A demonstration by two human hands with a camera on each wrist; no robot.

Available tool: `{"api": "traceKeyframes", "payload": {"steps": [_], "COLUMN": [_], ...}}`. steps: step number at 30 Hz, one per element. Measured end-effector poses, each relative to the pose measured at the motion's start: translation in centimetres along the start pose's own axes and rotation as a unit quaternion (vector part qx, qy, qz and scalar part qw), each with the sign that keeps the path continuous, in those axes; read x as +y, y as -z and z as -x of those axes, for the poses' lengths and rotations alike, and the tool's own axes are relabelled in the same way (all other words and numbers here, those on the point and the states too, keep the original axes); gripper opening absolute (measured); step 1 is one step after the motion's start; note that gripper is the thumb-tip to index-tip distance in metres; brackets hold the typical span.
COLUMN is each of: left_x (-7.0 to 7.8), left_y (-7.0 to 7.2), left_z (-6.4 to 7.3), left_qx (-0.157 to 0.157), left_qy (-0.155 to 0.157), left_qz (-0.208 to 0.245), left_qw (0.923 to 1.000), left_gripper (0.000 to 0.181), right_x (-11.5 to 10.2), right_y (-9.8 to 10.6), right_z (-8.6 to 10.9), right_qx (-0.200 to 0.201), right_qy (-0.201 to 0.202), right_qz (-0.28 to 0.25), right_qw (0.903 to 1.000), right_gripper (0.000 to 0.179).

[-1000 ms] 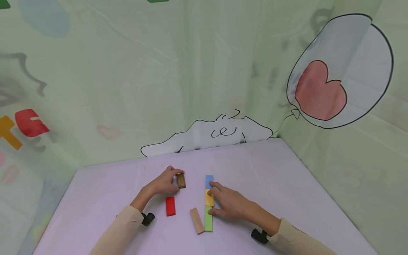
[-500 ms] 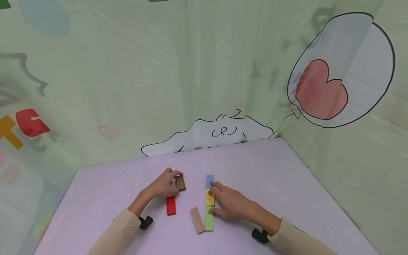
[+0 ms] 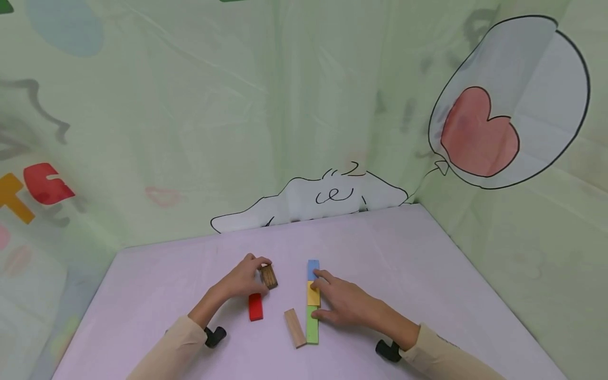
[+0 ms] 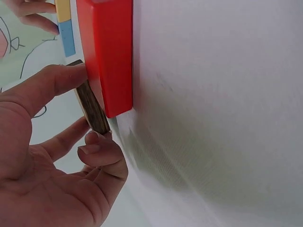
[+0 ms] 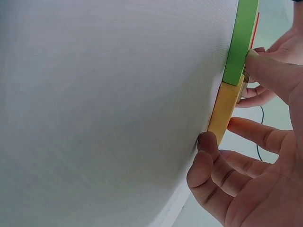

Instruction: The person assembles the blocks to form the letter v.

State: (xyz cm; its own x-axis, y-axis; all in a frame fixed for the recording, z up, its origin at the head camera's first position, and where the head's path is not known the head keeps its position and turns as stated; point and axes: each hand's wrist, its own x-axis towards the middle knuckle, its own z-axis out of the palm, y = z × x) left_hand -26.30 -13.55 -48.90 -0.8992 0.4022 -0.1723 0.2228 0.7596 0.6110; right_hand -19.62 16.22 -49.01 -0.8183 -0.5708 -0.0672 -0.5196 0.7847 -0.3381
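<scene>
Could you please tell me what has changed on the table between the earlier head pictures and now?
The left hand has drawn the dark brown block a little toward the person, closer to the red block. Nothing was newly grasped or let go. The right hand stays at the blue, yellow and green row; the red and plain wooden blocks stayed put.

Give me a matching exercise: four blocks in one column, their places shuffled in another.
1. Dark brown block
2. Yellow block
3. Blue block
4. Light wooden block

A. Against the yellow block's far end
B. Slanting beside the green block
C. Pinched by the left hand
D. Between the blue and green blocks

Pairs: 1-C, 2-D, 3-A, 4-B
</scene>
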Motion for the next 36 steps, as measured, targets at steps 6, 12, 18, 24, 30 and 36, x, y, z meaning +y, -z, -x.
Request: {"api": "traceKeyframes", "payload": {"steps": [6,12,18,24,30,36], "left_x": [0.2,0.5,1.4,1.8,1.9,2.0], "left_y": [-0.1,-0.5,-0.9,-0.9,-1.5,-2.0], "left_z": [0.4,0.8,1.5,2.0,2.0,2.3], "left_qx": [0.000,-0.006,-0.009,-0.006,-0.014,-0.009], "left_qy": [0.013,0.017,0.014,0.014,0.002,0.001], "left_qz": [0.012,0.031,0.022,0.009,0.004,-0.016], "left_qw": [0.9998,0.9994,0.9996,0.9998,0.9999,0.9998], "left_gripper": [0.064,0.064,0.063,0.063,0.064,0.065], "right_x": [0.1,0.1,0.1,0.0,0.1,0.0], "right_y": [-0.1,-0.1,0.0,0.1,0.1,0.1], "right_z": [0.0,-0.1,-0.1,-0.1,0.0,-0.1], "right_qx": [-0.001,-0.001,-0.001,-0.001,-0.001,-0.004], "right_qy": [-0.001,0.005,0.004,0.003,0.003,0.004], "right_qz": [0.000,0.003,0.008,0.009,0.010,0.008], "right_qw": [1.0000,1.0000,1.0000,1.0000,0.9999,1.0000], "right_gripper": [0.062,0.062,0.061,0.062,0.061,0.061]}}
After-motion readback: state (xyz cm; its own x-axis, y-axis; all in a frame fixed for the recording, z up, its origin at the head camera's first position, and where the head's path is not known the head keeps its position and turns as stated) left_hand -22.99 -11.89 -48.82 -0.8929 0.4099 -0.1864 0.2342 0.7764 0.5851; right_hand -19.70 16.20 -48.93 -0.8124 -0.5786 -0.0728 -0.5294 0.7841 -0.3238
